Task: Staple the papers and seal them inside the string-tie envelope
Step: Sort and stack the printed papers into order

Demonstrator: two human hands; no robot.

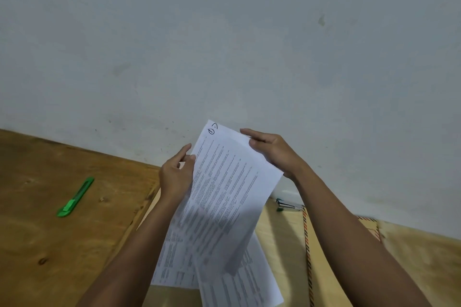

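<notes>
On the top corner of the raised sheet (224,177) a handwritten mark stands in dark ink, a circled figure with small strokes above it, not clearly readable. Below that mark, the printed lines are too blurred to read.

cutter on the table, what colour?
Green; the cutter shows clearly in the head view, lying on the wooden table.

A wooden table (50,244) carries a green cutter (74,198), stapler (289,205), envelope (321,257) (striped edge) and loose sheets (249,281).
</notes>
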